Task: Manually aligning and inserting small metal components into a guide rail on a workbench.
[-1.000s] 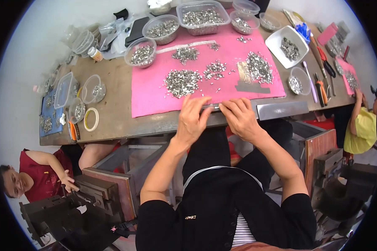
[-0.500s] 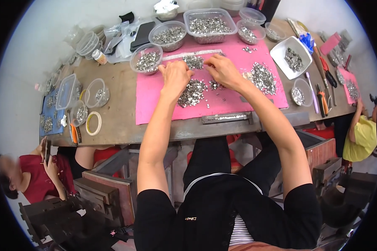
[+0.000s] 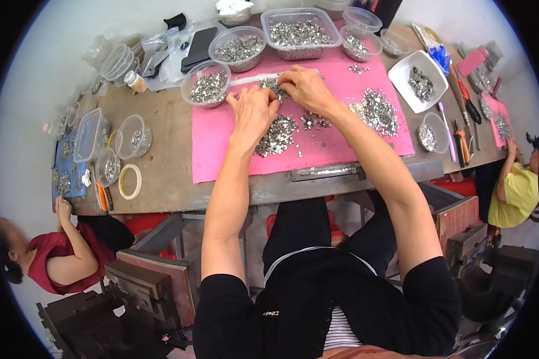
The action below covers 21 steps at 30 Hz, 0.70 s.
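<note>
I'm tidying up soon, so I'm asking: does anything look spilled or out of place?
Slightly: a few small silver metal pieces lie loose on the pink rectangular mat, right of the larger silver metal heap, looking like strays.

The mat [image 3: 206, 161] lies on the counter [image 3: 161, 149], the bar [image 3: 326, 174] before it at the counter's front edge; on the mat, the near pile [image 3: 276, 139] sits left of the small pile [image 3: 313, 121], the far pile [image 3: 270, 84] behind the near one, the side pile [image 3: 379, 112] to their right; behind the piles stands the tub [image 3: 302, 54], between the left bowl [image 3: 245, 65] and the right bowl [image 3: 363, 59]; right of the mat is the dish [image 3: 403, 76], then, before it, the cup [image 3: 442, 133], brush [image 3: 445, 131] and pliers [image 3: 465, 148]; left of the mat lies the tape [image 3: 139, 179].
</note>
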Available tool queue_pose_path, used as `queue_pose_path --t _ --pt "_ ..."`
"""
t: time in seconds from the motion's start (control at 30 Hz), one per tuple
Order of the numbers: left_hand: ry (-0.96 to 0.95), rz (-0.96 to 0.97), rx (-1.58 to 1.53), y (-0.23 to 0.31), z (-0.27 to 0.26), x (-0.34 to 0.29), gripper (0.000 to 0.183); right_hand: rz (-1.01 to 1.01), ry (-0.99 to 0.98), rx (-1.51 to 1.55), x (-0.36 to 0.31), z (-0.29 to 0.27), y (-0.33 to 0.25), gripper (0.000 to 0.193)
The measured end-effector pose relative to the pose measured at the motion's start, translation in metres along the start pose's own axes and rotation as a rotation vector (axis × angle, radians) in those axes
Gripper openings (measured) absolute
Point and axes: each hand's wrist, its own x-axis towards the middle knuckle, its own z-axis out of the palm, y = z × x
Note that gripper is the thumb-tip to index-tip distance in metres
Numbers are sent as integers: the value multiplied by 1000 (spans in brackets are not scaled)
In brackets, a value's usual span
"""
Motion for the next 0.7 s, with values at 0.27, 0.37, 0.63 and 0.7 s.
queue_pose_path --t 0.27,0.37,0.63,0.7 --pt "-18 -21 6 0 4 -3 13 16 -95 -3 -53 -57 -20 14" --pt "-16 16 15 -3 5 -3 12 58 -96 -103 -93 -81 -27 11" --pt "-79 189 -148 41 -25 -4 4 -91 -106 -182 -150 -83 -14 7" --pt "-128 319 -138 56 -25 -17 4 -97 -83 -148 -149 -81 -12 7"
